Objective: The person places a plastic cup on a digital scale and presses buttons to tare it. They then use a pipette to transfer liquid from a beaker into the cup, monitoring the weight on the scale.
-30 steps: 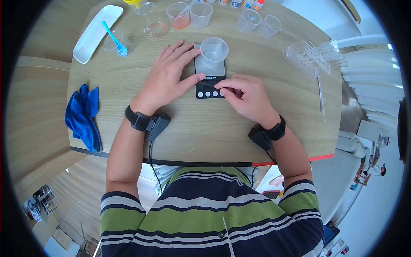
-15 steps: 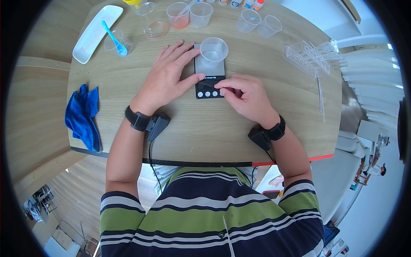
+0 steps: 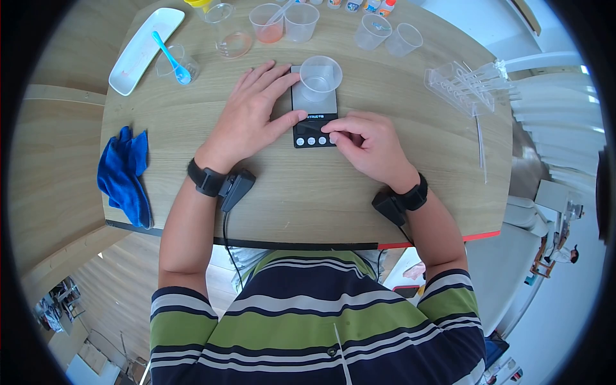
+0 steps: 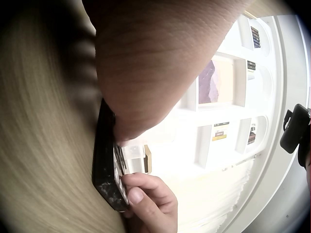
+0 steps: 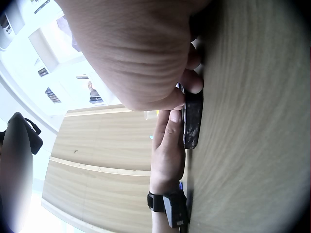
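Observation:
A pocket digital scale (image 3: 314, 106) lies on the table, with a steel plate and a row of round buttons on its black front part. On the plate stands a clear plastic cup (image 3: 321, 77). My left hand (image 3: 251, 115) lies spread along the scale's left side; its forefinger reaches the cup's left side and its thumb tip rests beside the display. My right hand (image 3: 372, 144) has its fingers bent, with forefinger and thumb at the right edge near the buttons. Both wrist views show the right fingertips (image 4: 133, 187) gripping the scale's black body (image 5: 192, 124).
Plastic cups (image 3: 301, 22), one with pink liquid (image 3: 268, 31), and small bottles (image 3: 371, 6) stand at the back. A white tray (image 3: 146, 48) and a blue spoon (image 3: 173, 61) are back left. A blue cloth (image 3: 125, 173) lies left, a clear rack (image 3: 465, 86) right.

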A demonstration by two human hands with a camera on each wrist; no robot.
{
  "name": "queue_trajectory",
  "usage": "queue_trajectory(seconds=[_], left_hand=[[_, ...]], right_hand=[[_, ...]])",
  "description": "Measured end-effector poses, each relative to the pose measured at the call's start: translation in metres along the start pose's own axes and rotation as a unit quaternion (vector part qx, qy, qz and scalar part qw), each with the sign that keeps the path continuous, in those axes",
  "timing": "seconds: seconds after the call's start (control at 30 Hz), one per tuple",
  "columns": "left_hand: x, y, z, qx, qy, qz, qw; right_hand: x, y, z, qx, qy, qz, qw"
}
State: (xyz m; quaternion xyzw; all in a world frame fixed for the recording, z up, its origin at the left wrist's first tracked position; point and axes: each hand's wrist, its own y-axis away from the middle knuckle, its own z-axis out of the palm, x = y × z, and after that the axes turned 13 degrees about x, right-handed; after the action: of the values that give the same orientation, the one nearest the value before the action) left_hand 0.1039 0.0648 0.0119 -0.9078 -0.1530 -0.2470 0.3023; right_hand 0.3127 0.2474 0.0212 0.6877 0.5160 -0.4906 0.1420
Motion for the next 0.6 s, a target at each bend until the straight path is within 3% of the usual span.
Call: queue_trajectory(seconds=[0.6], left_hand=[[-0.0004, 0.0002, 0.0000, -0.006, -0.001, -0.004, 1.000]], right_hand=[[-0.0001, 0.0001, 0.0000, 0.002, 0.007, 0.002, 1.000]])
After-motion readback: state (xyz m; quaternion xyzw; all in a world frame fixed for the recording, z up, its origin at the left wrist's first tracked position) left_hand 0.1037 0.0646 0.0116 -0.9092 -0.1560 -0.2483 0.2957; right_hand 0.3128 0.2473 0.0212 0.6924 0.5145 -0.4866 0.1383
